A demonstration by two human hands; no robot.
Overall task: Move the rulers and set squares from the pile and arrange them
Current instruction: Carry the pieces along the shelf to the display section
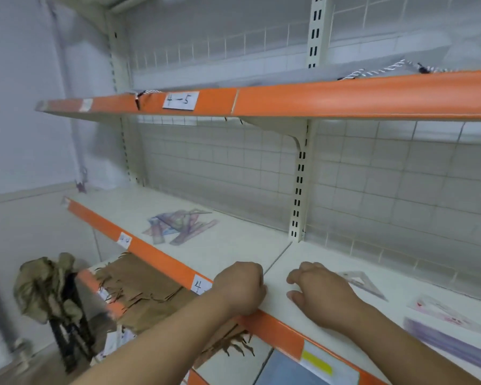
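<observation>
Step in hand: idle between transfers, judging by both hands being unloaded.

My left hand (239, 287) rests on the front edge of the cream metal shelf (233, 245), curled into a fist with nothing visible in it. My right hand (317, 293) lies just beside it, fingers loosely curled and holding nothing.

The pile of translucent purple and pink plastic rulers and set squares (179, 226) lies at 11 o'clock, well apart from the hands. Its longest pieces run roughly 8 to 2 o'clock.

At 4 o'clock, the flat purple plastic ruler (450, 343) has its long axis running 10 to 4 o'clock.

Next move: reach to 11 o'clock and pinch one top piece.
</observation>
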